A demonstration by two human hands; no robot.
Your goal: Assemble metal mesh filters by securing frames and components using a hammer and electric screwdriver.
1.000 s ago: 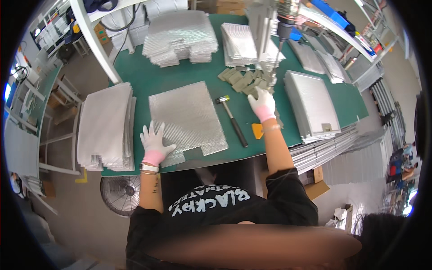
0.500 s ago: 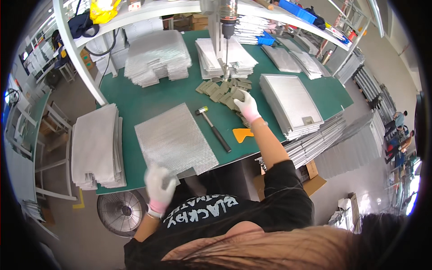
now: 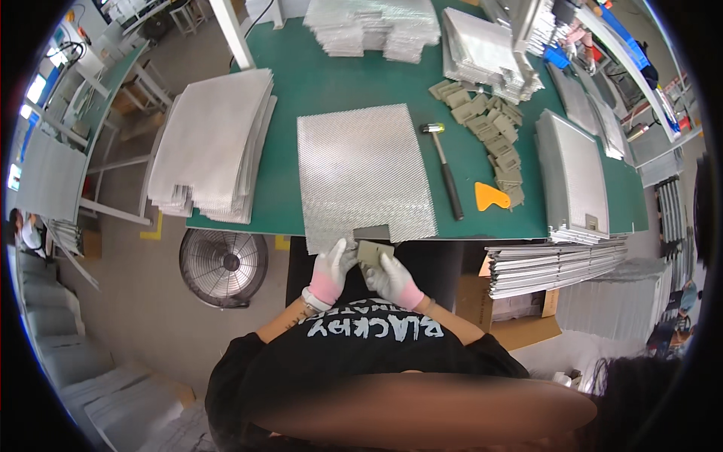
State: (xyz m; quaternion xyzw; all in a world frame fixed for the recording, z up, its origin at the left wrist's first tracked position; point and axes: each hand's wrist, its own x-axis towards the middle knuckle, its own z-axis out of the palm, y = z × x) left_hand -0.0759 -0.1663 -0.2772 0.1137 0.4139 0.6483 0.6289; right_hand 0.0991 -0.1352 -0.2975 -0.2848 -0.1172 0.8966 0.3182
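Observation:
A silver metal mesh sheet (image 3: 365,169) lies on the green table, its notched lower edge jutting over the table's front. My left hand (image 3: 331,273), in a white and pink glove, is closed on that edge, left of the notch. In my right hand (image 3: 393,282), gloved alike, is a flat olive-grey plastic piece (image 3: 371,254), pinched between thumb and fingers just below the notch. A hammer (image 3: 446,173) with a black handle lies right of the sheet. Farther right are an orange scraper (image 3: 491,196) and a curved row of similar olive-grey pieces (image 3: 489,128).
Stacks of mesh sheets stand at the left (image 3: 215,143) and the back (image 3: 373,26). Framed panels (image 3: 576,177) are piled at the right, above more panels (image 3: 557,264) beneath the table edge. A floor fan (image 3: 224,267) stands below left. At the back right is another person's gloved hand (image 3: 580,38).
My right hand has come from the olive-grey pieces to the sheet's notch, carrying one piece. My left hand has moved to the sheet's front edge. The view has shifted, and the sheet sits straighter.

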